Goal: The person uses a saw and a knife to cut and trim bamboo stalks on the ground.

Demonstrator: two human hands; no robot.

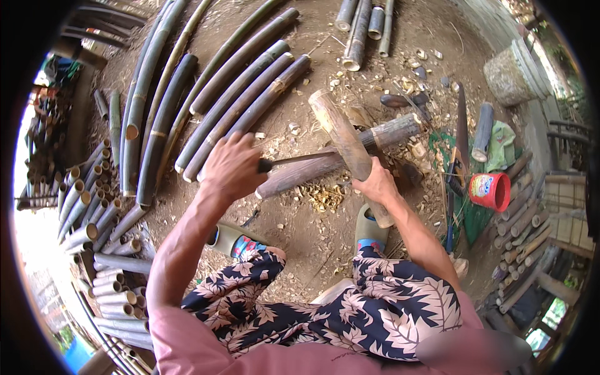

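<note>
My left hand (232, 167), slightly blurred, is closed round the dark handle of a knife (300, 157). The long narrow blade points right and meets the edge of a pale brown bamboo piece (340, 131). My right hand (378, 182) grips that piece near its lower part, and it slants from upper left to lower right. Beneath it a thicker bamboo log (300, 176) lies across the ground, its middle covered by the held piece. Yellowish shavings (322, 197) are heaped just below the log.
Long bamboo poles (240, 100) lie at the upper left, with stacked cut lengths (115, 294) at the far left. To the right are a saw (461, 125), a red tub (490, 191), a green cloth (500, 147) and a pale bucket (512, 72). My shoes (369, 228) flank the shavings.
</note>
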